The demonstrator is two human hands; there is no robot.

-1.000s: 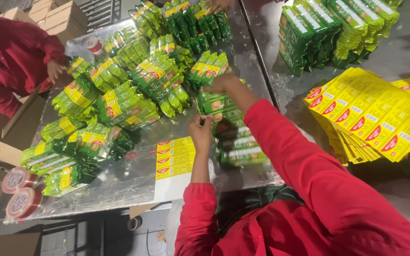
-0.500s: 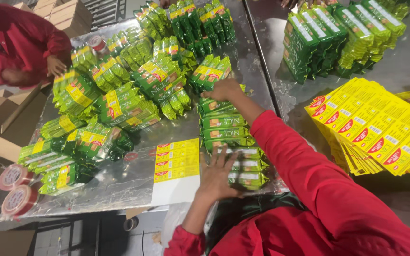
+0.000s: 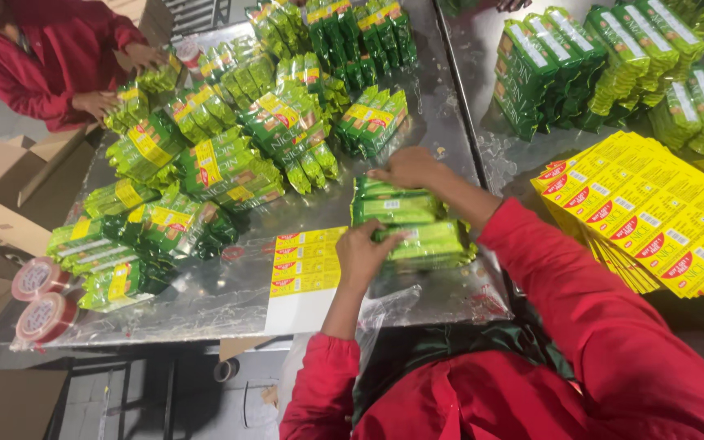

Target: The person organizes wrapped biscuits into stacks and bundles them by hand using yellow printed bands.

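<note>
A short row of green snack packs (image 3: 405, 220) lies on the shiny metal table (image 3: 230, 301) right in front of me. My left hand (image 3: 362, 254) presses against the near left end of the row, fingers curled on a pack. My right hand (image 3: 405, 169) rests on the far end of the same row. Both arms wear red sleeves. A strip of yellow labels (image 3: 307, 261) lies flat just left of my left hand.
Many green packs (image 3: 230, 155) are heaped over the table's left and far side. More green bundles (image 3: 605, 65) and a fanned stack of yellow flat cartons (image 3: 653, 212) sit on the right. A co-worker's hands (image 3: 103, 102) handle packs at far left. Tape rolls (image 3: 38, 297) and cardboard boxes (image 3: 2, 212) stand left.
My left hand has moved up from below the yellow labels onto the near end of the pack row. My right hand stays at the far end. The row looks pushed together.
</note>
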